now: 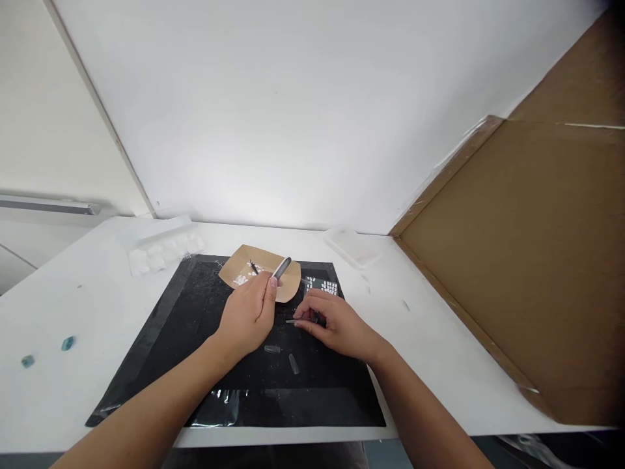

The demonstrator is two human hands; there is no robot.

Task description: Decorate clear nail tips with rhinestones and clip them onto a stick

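My left hand [249, 316] is closed around a slim grey tool [282, 268] whose upper end sticks out above the thumb, over a black mat [161, 352]. My right hand [332, 322] rests on the mat with its fingertips pinched on a small clear piece [291, 321]. Just behind the hands lies a brown paper card [244, 264] with tiny white bits and a dark speck on it. A small sheet with rows of white pieces [326, 285] sits right of the card. Two clear nail-shaped tips [283, 356] lie on the mat below the hands.
A white moulded tray [163, 247] stands at the back left, a clear flat lid [351, 246] at the back right. A large cardboard sheet [537, 260] leans along the right side. Two small teal bits [49, 352] lie on the white table at the left.
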